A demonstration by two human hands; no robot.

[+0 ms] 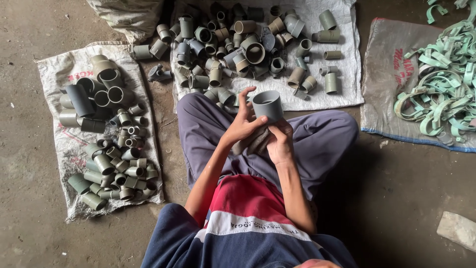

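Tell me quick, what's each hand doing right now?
Left hand: fingers on the grey pipe fitting, holding it.
Right hand: closed on a cloth under the fitting.

Grey pipe fittings [248,44] on white sacks [342,94], green clamps [441,89] on another sack

Dim, flat daylight, soft shadow right of the seated person, sharp focus, slight wide-angle edge stretch
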